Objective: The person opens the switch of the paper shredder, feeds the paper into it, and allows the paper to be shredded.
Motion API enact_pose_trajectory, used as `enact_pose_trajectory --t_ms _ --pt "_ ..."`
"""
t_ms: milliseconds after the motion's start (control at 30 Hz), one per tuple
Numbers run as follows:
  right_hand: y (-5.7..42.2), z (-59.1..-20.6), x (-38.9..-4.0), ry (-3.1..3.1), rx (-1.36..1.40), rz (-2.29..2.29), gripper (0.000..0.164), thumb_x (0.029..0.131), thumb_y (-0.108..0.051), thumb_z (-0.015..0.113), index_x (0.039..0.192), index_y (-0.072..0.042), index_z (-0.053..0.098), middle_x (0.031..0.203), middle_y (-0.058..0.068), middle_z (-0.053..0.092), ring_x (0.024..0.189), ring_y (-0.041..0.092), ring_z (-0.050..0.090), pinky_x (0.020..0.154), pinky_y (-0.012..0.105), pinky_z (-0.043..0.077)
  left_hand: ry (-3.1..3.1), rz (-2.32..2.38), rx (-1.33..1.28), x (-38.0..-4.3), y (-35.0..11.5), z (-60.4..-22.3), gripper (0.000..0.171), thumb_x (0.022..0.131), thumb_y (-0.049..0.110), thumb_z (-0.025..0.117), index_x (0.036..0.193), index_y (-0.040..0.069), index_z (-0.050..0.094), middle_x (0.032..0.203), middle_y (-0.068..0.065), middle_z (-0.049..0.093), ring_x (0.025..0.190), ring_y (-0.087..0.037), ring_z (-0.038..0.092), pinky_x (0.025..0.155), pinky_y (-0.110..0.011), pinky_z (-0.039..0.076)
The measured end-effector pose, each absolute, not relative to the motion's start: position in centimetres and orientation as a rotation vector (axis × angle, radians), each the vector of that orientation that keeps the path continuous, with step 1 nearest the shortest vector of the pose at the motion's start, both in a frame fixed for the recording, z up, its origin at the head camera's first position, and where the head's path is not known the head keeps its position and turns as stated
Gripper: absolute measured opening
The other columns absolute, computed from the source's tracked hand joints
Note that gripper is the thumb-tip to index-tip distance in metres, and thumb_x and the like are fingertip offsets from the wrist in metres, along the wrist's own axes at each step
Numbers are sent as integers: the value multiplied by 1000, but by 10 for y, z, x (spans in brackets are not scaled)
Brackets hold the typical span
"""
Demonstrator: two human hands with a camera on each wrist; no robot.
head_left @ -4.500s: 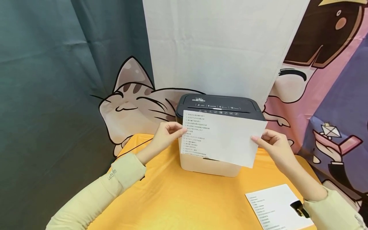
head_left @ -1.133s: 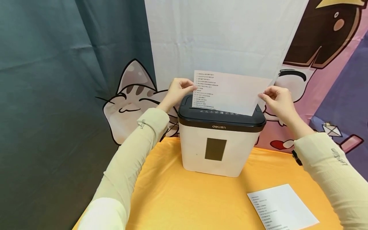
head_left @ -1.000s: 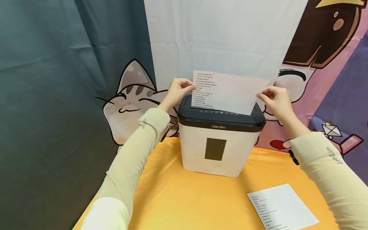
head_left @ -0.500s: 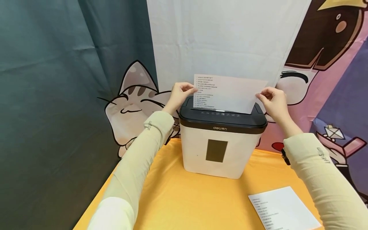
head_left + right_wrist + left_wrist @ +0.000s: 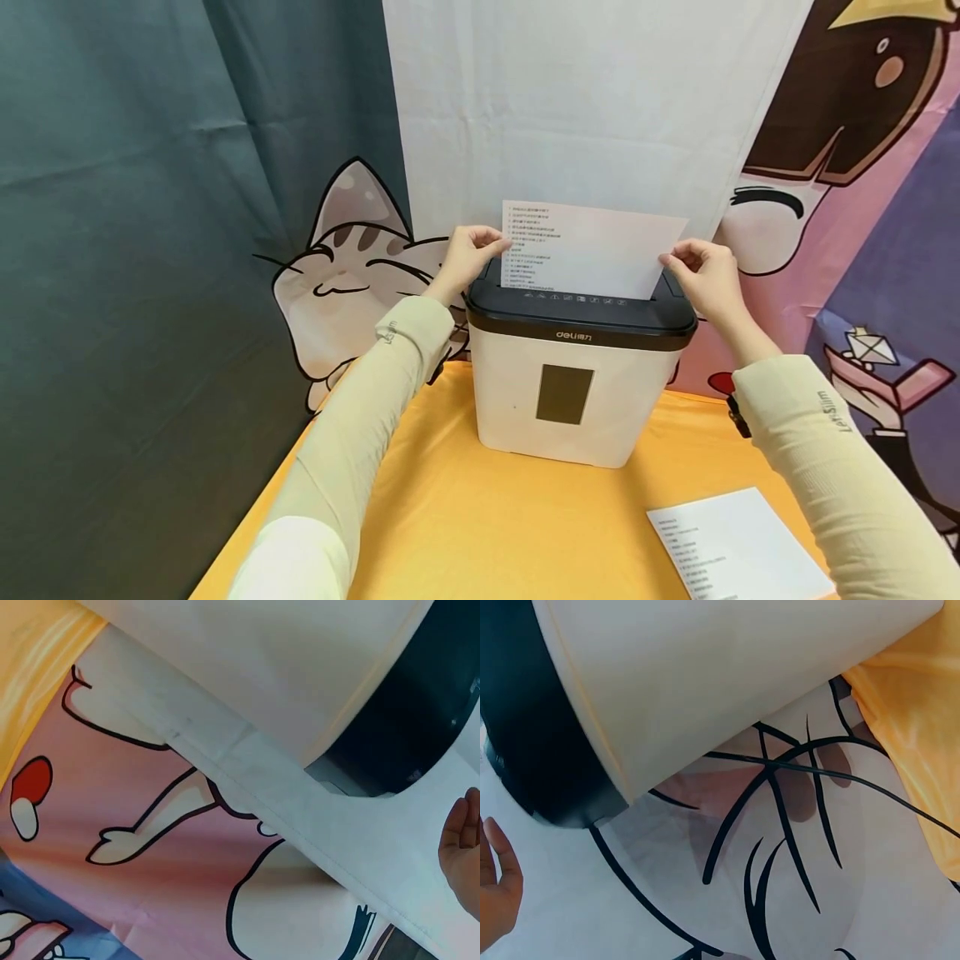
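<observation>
A white sheet of paper point(image 5: 592, 250) with printed lines stands upright over the top of a paper shredder point(image 5: 517, 383). Its lower edge meets the slot in the black lid; how deep it sits I cannot tell. My left hand point(image 5: 472, 254) pinches the sheet's left edge between thumb and fingers. At the opposite edge, my right hand point(image 5: 707, 273) holds the paper the same way. Each wrist view catches only part of its hand, the left hand point(image 5: 499, 885) and the right hand point(image 5: 463, 859), beside the shredder's dark lid; the paper is out of sight there.
Another printed sheet point(image 5: 738, 546) lies on the yellow tablecloth point(image 5: 480, 525) at the front right, near my right sleeve. A thin black cord point(image 5: 840, 774) runs behind the shredder. Printed cartoon curtains point(image 5: 600, 108) hang close behind it.
The sheet was first held in front of the shredder, then raised above its lid. Over the last second both hands have lowered it slightly to the slot, the right hand shifting a little left.
</observation>
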State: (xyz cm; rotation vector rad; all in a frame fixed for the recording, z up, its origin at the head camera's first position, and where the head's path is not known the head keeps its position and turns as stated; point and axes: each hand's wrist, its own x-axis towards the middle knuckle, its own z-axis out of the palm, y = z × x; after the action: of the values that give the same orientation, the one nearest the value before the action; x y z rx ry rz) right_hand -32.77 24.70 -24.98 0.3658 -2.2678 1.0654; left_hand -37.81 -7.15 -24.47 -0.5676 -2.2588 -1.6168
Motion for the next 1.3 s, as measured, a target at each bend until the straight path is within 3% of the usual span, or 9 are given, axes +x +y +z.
enact_pose_trajectory --t_ms 200,400,700,867,1067,1300 --pt "244 -256 -331 -2280 352 1055 23 91 -12 61 92 10 65 64 -26 45 58 -5 41 55 9 34 -2274 -1615 -523 -377 -69 -248 20 88 9 65 93 -10 68 94 -26 68 80 -29 64 71 -19 46" --pt "244 -260 -331 -2341 319 1023 23 92 -14 60 93 9 65 69 -13 49 61 -2 41 57 10 35 -2327 -1578 -501 -378 -70 -253 20 89 9 64 94 -10 68 91 -25 68 88 -37 64 67 -17 44" --pt "246 -266 -331 -2402 301 981 25 93 -15 60 96 9 65 85 23 60 64 -4 39 57 7 33 -2381 -1516 -509 -377 -70 -258 18 88 8 65 94 -8 69 82 -17 67 67 -8 54 64 -16 40" --pt "248 -271 -332 -2439 311 974 26 93 -16 59 95 9 64 87 26 60 64 -2 39 58 7 32 -2442 -1407 -486 -377 -69 -260 18 88 11 66 93 -5 71 87 -18 69 67 -5 51 63 -15 38" --pt "250 -274 -332 -2474 318 954 25 93 -16 60 93 8 65 85 26 62 62 -4 39 58 10 32 -2512 -1336 -432 -378 -70 -264 19 87 14 67 94 -3 72 96 -18 70 79 -15 58 68 -17 41" --pt "252 -275 -332 -2484 334 952 25 92 -16 61 94 9 65 85 27 62 61 -6 39 58 10 33 -2581 -1253 -419 -379 -68 -263 21 88 17 67 98 -1 72 101 -16 71 93 -24 64 81 -29 49"
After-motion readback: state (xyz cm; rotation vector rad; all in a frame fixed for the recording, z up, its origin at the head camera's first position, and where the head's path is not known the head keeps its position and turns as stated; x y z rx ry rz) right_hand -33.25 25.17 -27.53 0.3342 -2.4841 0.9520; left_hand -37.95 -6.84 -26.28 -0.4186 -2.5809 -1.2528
